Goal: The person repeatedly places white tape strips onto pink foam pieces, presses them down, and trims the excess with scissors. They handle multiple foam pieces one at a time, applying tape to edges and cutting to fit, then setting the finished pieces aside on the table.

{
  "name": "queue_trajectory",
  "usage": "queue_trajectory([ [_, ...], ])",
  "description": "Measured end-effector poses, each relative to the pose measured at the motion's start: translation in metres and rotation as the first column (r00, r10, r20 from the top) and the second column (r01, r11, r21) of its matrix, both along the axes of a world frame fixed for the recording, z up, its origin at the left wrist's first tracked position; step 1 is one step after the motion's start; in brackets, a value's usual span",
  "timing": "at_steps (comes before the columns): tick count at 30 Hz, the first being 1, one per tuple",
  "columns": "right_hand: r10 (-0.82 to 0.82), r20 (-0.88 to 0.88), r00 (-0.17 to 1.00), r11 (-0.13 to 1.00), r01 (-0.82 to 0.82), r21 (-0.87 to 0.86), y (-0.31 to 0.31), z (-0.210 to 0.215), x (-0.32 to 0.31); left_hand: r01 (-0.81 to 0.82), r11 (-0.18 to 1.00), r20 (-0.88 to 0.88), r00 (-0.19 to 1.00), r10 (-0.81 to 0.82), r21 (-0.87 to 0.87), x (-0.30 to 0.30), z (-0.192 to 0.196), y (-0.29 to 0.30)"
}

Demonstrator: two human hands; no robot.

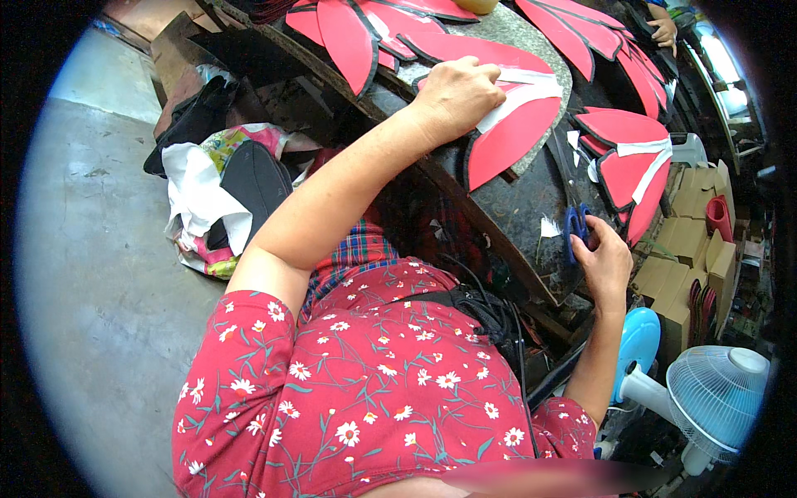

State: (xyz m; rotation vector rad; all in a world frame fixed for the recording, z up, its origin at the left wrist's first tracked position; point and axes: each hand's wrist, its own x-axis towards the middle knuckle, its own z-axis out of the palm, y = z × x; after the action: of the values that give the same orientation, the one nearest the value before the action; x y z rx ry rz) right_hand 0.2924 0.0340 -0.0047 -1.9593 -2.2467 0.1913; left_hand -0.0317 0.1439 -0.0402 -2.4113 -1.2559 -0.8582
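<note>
A red V-shaped piece with black edging, which looks like a shoe upper (525, 143), lies on the worktable. White strips (531, 87) run along its two arms and meet at its right end. My left hand (459, 98) is closed over this piece, its fingertips pinched at a white strip; the exact grip is partly hidden. To the right and nearer me, my right hand (604, 256) holds blue-handled scissors (574, 228). Their blades point away from me over the dark tabletop. Close to the scissors lies another red upper (623, 174), also with white strips.
More red pieces (344, 46) lie at the far side of the table. Another person's hand (662, 31) shows at far right. White scraps (549, 227) dot the tabletop. Cardboard boxes (693, 199) and a fan (716, 397) stand at right, a bag (217, 264) at left.
</note>
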Motion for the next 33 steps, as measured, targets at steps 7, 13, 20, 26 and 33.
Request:
queue_trajectory([
  [7, -0.146, -0.397, 0.906, 0.986, 0.098, -0.138, 0.018, -0.004, 0.019, 0.035, 0.995, 0.007, 0.999, -0.035, -0.089, -0.012, -0.003, -0.001],
  [13, -0.147, 0.022, 0.989, 0.976, 0.149, -0.157, 0.048, 0.028, -0.012, 0.017, 0.999, 0.046, 0.999, -0.015, -0.033, -0.006, 0.0, -0.006],
  [20, -0.106, 0.231, 0.967, 0.989, 0.127, -0.076, 0.067, 0.038, -0.043, 0.007, 0.999, 0.087, 0.996, -0.003, -0.047, 0.007, 0.001, -0.025],
  [26, -0.136, 0.122, 0.983, 0.979, 0.153, -0.133, 0.072, 0.034, -0.039, 0.0, 0.996, 0.035, 0.999, 0.003, -0.094, 0.027, 0.003, 0.007],
  [33, -0.145, 0.142, 0.979, 0.987, 0.152, -0.045, 0.019, 0.021, -0.01, 0.053, 0.954, 0.159, 0.987, -0.006, -0.297, 0.069, 0.002, 0.054],
])
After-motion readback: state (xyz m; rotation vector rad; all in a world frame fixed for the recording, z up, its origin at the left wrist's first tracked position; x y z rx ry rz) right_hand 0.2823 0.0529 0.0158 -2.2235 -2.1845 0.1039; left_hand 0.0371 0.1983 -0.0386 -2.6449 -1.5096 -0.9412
